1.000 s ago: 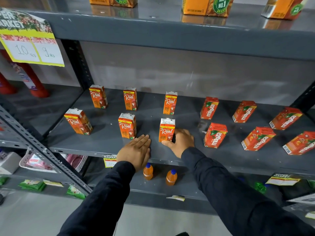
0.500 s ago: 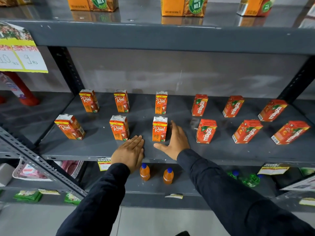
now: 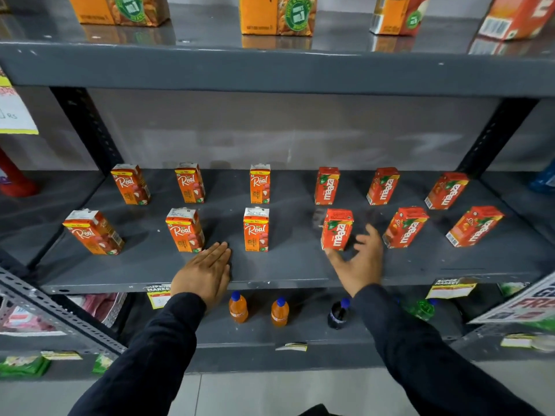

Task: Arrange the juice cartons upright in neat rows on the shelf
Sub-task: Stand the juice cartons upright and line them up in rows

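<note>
Small juice cartons stand upright in two rows on the grey middle shelf (image 3: 288,267): orange Real cartons on the left half, red Maaza cartons on the right half. My left hand (image 3: 204,273) lies flat on the shelf's front edge, just right of a front-row Real carton (image 3: 183,230). My right hand (image 3: 359,259) hovers open, fingers spread and blurred, around the base of the front-row Maaza carton (image 3: 337,229), thumb at its lower left corner. Whether it grips the carton is unclear. The middle front Real carton (image 3: 256,229) stands free between my hands.
Large orange cartons (image 3: 277,15) stand on the upper shelf. Two small orange bottles (image 3: 238,306) and a dark bottle (image 3: 338,314) sit on the lower shelf. Dark uprights (image 3: 87,127) frame the bay. A red container (image 3: 13,178) stands far left.
My right hand left the middle front Real carton and moved right to the front Maaza carton. My left hand stayed flat on the shelf edge. The view shifted right and closer.
</note>
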